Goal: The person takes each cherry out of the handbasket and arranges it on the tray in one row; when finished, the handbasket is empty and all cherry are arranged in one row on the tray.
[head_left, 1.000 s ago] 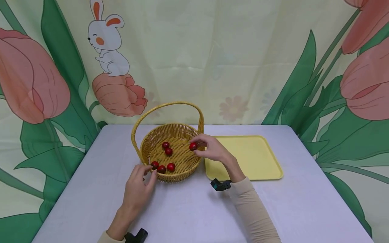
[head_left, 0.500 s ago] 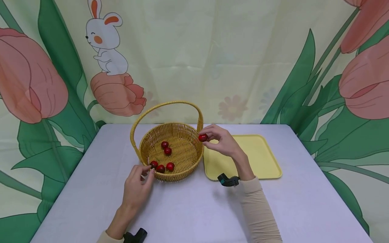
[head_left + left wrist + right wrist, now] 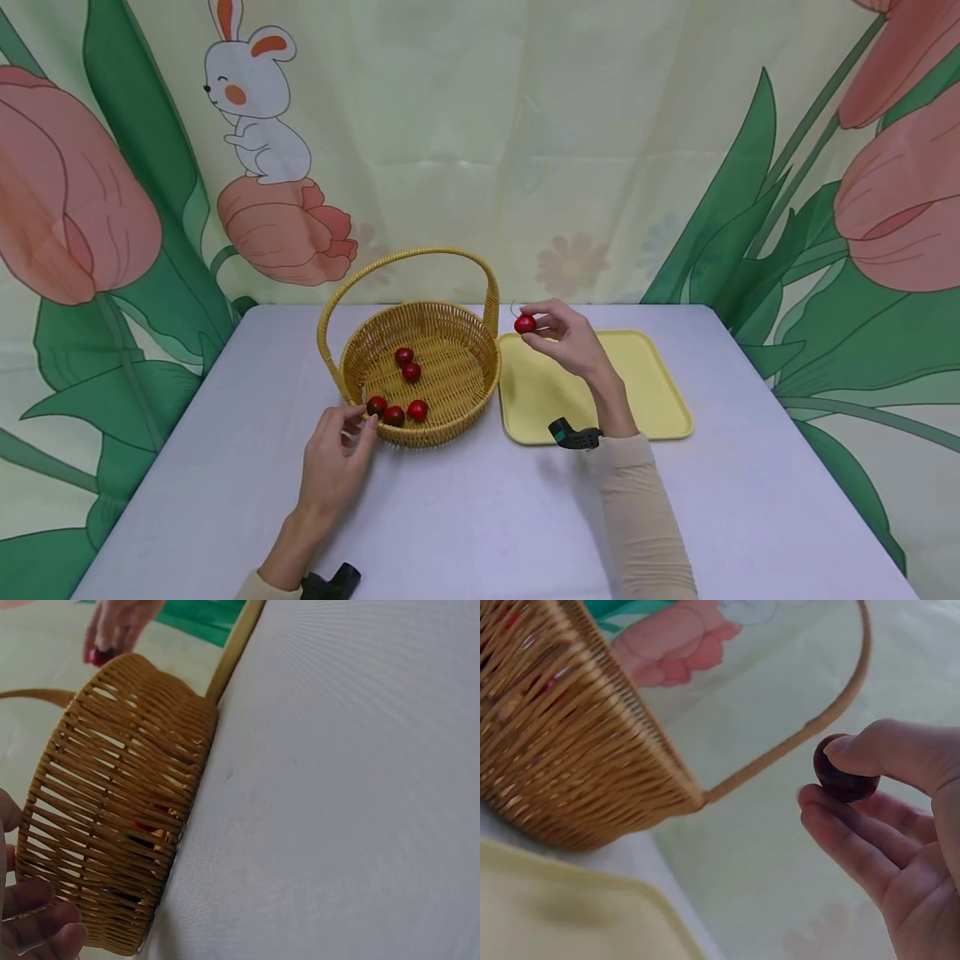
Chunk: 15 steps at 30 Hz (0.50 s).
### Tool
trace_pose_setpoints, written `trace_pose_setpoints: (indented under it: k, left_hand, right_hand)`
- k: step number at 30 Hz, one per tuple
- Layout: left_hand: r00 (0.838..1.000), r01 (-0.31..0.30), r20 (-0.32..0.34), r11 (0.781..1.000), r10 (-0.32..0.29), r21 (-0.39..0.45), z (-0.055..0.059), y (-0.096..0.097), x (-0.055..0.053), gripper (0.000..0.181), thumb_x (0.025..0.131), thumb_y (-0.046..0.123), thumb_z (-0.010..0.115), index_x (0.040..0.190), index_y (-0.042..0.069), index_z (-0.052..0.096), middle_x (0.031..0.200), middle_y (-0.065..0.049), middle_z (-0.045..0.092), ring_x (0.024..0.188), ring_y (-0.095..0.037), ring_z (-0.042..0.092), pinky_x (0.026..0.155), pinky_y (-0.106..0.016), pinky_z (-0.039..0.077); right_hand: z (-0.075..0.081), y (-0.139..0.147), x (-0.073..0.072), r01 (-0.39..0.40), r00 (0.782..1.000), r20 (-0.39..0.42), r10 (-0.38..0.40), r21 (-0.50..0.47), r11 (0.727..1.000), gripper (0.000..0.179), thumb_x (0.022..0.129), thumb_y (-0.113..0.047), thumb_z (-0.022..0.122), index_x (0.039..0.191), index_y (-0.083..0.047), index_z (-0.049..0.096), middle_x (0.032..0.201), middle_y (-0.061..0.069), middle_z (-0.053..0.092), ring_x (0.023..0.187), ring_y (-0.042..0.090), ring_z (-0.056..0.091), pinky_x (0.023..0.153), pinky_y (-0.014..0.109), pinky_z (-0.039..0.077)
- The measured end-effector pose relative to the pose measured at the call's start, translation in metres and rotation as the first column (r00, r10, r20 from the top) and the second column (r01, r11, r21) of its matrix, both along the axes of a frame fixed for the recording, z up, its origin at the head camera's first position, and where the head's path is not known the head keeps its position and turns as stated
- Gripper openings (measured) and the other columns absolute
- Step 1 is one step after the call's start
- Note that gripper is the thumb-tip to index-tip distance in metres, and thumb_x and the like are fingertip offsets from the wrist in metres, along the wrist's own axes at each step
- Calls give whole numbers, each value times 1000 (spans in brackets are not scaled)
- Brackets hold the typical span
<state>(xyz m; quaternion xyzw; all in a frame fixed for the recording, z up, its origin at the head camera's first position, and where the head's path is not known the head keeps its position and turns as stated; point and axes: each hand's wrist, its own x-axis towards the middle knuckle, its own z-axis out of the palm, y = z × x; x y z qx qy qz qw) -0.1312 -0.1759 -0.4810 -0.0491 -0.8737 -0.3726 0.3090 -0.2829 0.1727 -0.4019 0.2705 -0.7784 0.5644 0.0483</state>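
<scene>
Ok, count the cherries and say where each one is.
6: the right hand pinches one cherry; in the basket, two cherries lie left of centre and three cherries at its near side. The left hand could hide more.

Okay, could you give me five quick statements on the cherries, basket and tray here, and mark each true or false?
1. The right hand pinches a cherry. True.
2. Five cherries lie in the basket. True.
3. The yellow tray is left of the basket in the head view. False: it is to the right.
4. The basket's handle stands raised. True.
5. The left hand grips the handle. False: its fingers are at the basket's near left rim.
</scene>
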Motion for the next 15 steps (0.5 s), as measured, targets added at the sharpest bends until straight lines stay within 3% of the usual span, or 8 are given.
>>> trace_pose_setpoints:
  k: [3,8,15]
  left_hand:
    - [1000,1,3,1000,-1,6,-1,-1,0,24,90,12,73,109,-1,66,93,-6,63,80,-13,59,63,-26,54]
    - [1000,2,10,1000,-2,7,-3,-1,-1,25,91,13,72,110,-1,65,94,-6,63,80,-12,58,65,-19,51]
    - [1000,1,-2,1000,-1,-6,-4,-1,-1,25,91,12,72,110,-1,65,94,-6,63,80,-14,59,65,-16,49]
  right_hand:
    - [-13,-1,-8,38,998,51,-39,20,999,40,87,-6,76,126,-2,65,122,19,62,106,36,67,83,18,57]
    - [-36,-5,-19,117,987,103,-125,74,990,40,87,-8,77,124,-4,64,123,17,63,106,36,69,80,24,59]
    - [-59,-13,-27,235,963,83,-255,189,953,41,87,-10,77,125,-2,64,124,18,63,104,34,70,83,37,60]
